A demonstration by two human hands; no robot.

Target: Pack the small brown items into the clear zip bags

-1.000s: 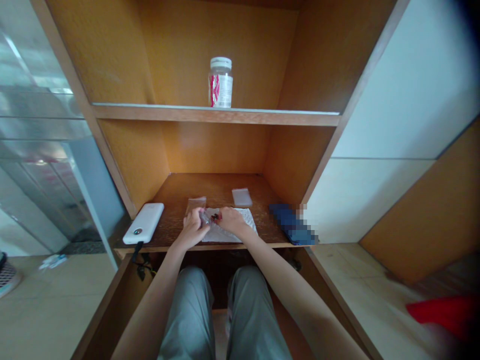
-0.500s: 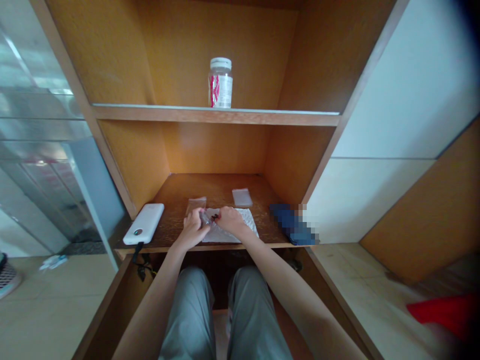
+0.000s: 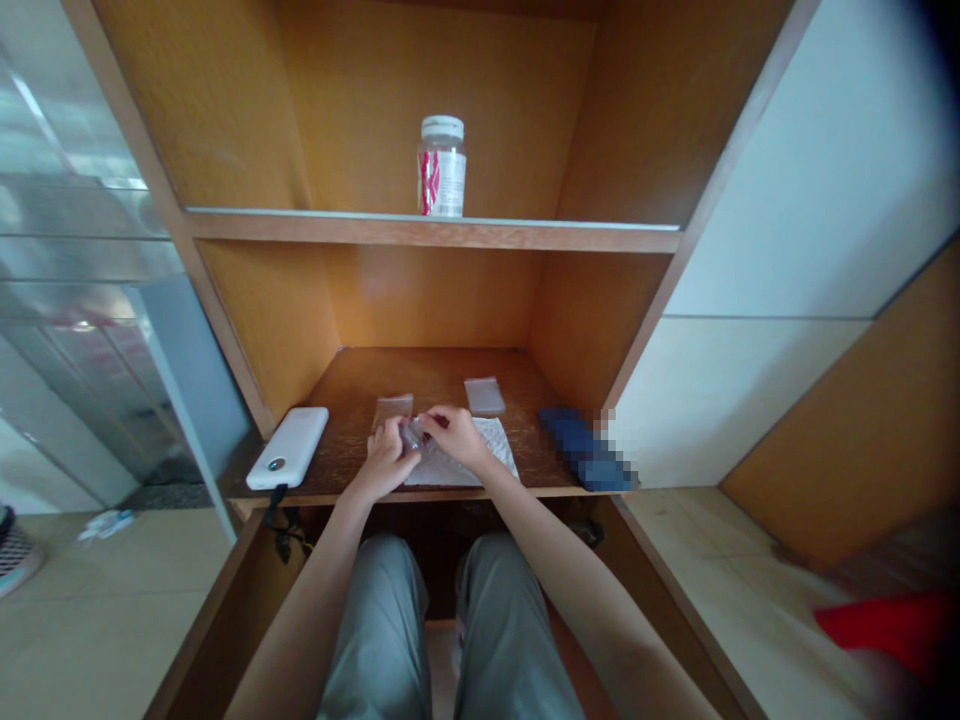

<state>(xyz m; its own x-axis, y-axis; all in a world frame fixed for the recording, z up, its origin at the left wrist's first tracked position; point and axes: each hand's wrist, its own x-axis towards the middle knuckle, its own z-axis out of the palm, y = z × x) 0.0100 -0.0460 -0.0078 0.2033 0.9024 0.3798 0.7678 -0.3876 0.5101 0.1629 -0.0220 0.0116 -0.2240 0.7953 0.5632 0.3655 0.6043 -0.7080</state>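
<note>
Fingers of the left hand [image 3: 386, 462] are curled around a small clear plastic packet [image 3: 410, 436], aren't they?

Yes, closed on it. The right hand [image 3: 456, 437] has its fingers pinched narrow just beside it, at a tiny red item [image 3: 441, 421]. Whether they actually grip that, I can't tell.

What's different from half a second ago?

The right hand has moved in and up from the crinkled white paper [image 3: 484, 455], so both hands now nearly meet above the paper's far edge.

Any writing you can read?

No. The jar [image 3: 441, 165] on the upper shelf [image 3: 427, 234] has a white cap and a white label with a red stripe, but the print is too small to read. The white power bank [image 3: 288, 448] shows only a round dark mark.

And the packet's place?

Held over the paper, on the dark wooden shelf [image 3: 427, 375], near a clear bag [image 3: 393, 408], with a small flat packet [image 3: 484, 396] farther back.
</note>
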